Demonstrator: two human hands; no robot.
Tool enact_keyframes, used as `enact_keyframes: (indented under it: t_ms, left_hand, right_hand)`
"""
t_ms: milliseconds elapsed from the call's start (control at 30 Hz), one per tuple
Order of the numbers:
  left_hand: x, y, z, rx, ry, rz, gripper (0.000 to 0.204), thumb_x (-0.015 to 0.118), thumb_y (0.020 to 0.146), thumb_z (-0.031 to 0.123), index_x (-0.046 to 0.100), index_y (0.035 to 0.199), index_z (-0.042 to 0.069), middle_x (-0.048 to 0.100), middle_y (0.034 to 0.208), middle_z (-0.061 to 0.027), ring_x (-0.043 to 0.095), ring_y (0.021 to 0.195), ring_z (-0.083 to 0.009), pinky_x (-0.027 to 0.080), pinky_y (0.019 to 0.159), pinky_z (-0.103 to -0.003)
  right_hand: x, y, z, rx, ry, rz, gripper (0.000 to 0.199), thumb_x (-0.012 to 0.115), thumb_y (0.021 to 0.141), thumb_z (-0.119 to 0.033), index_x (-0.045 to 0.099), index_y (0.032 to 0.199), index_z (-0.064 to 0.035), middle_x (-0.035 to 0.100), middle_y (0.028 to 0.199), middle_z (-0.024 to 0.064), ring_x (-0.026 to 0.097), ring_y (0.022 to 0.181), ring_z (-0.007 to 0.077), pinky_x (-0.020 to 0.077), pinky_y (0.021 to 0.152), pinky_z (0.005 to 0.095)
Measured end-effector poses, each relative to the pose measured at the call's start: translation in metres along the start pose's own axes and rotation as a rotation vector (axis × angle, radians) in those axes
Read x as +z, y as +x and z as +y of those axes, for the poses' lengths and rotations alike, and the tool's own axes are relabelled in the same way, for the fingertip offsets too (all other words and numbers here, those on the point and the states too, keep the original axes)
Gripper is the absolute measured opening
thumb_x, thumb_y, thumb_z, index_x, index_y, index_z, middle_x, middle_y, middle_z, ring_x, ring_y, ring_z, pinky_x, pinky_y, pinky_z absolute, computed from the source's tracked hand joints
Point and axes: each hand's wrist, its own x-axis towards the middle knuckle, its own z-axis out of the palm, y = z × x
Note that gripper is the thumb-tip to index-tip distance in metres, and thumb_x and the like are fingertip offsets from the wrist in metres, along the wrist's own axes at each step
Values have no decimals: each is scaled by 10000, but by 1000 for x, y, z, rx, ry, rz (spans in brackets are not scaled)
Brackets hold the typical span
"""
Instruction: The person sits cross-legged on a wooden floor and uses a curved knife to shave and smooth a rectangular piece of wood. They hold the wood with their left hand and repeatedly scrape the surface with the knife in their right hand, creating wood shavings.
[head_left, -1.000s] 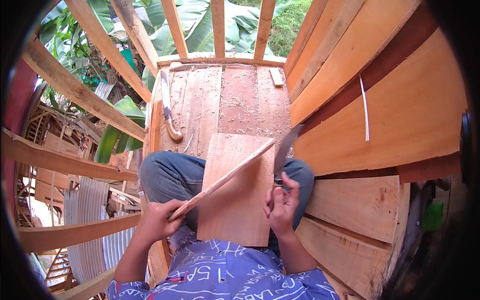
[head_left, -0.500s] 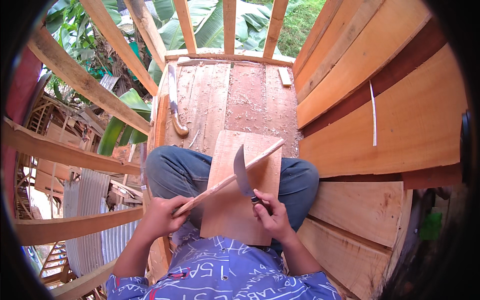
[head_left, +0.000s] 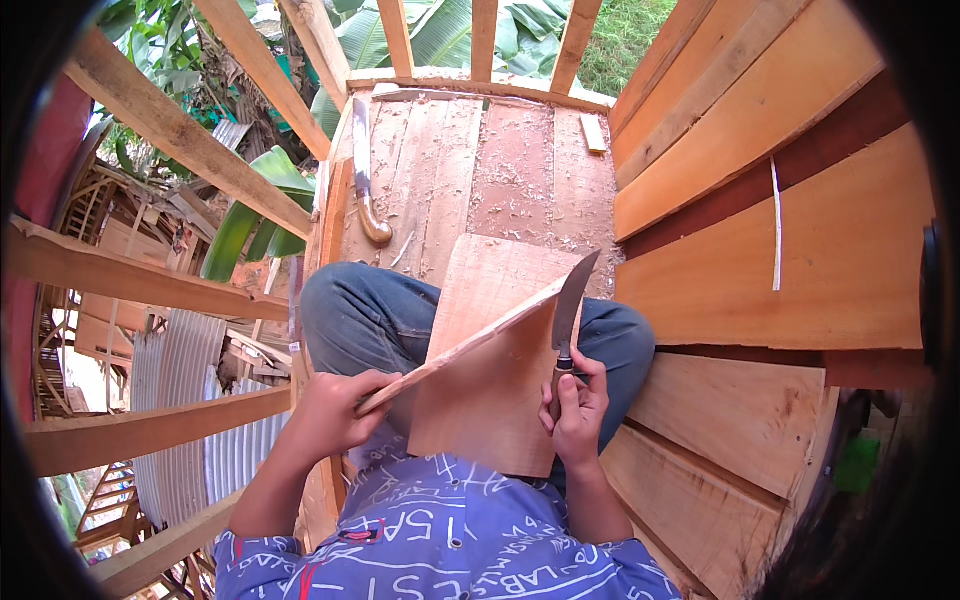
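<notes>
My left hand [head_left: 345, 408] is closed around the near end of a thin wooden stick [head_left: 470, 346], which slants up and to the right across my lap. In my right hand [head_left: 577, 408] is a knife with a curved, dark blade [head_left: 571, 300] and a wooden handle, its tip pointing up. The blade crosses the stick near its far end; whether they touch I cannot tell. Beneath both lies a flat wooden board [head_left: 490, 420], resting over my crossed legs.
A long blade with a curved wooden handle [head_left: 373, 222] lies on the plank floor [head_left: 440, 190] among shavings. A small pale wood block [head_left: 593, 133] sits farther right. Wooden rails [head_left: 180, 280] stand at left, plank walls [head_left: 740, 250] at right, and a bar edges the floor ahead.
The knife has moved right along the stick from its middle toward the far end, with my right hand shifting right. The whole view has turned slightly.
</notes>
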Motion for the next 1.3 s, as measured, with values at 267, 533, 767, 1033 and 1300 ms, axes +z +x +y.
enact_keyframes:
  t_ms: [267, 533, 767, 1033, 1300]
  left_hand:
    - [1, -4, -2, -14, 0, -26, 328, 746, 732, 59, 710, 1058, 76, 719, 831, -128, 712, 737, -284, 552, 659, -334]
    - [2, 1, -1, 3, 8, -23, 322, 748, 730, 61, 710, 1049, 76, 716, 820, -125, 709, 733, -288, 548, 647, -338]
    - [-1, -1, -2, -30, -21, -23, 320, 740, 724, 51, 705, 1042, 72, 715, 825, -130, 710, 743, -295, 548, 653, -340]
    - [-3, 1, -5, -42, -46, -17, 319, 734, 724, 48, 707, 1041, 67, 714, 821, -139, 711, 741, -292, 548, 657, -335]
    - [-3, 3, -6, 3, -46, -1, 304, 723, 732, 52, 708, 1034, 84, 687, 760, -143, 686, 685, -309, 533, 609, -352]
  right_hand:
    - [-7, -4, 14, -181, -153, -60, 289, 471, 1026, -102, 419, 1310, -103, 522, 722, 48, 429, 500, 54, 348, 413, 190]
    - [-16, -2, 17, -172, -303, -75, 305, 494, 1020, -121, 434, 1319, -113, 543, 720, 47, 440, 505, 55, 347, 414, 187]
    - [-12, 17, -26, -125, 275, 276, 278, 493, 1020, -118, 454, 1295, -106, 543, 714, 47, 444, 510, 48, 354, 414, 187]
    - [-13, 13, -18, -2, 109, 17, 303, 561, 963, -34, 526, 1263, -50, 617, 848, 59, 563, 646, 60, 482, 570, 214]
    - [-8, 14, -23, -149, -406, -292, 333, 543, 969, -30, 508, 1300, -40, 583, 679, 7, 499, 550, 36, 380, 508, 190]
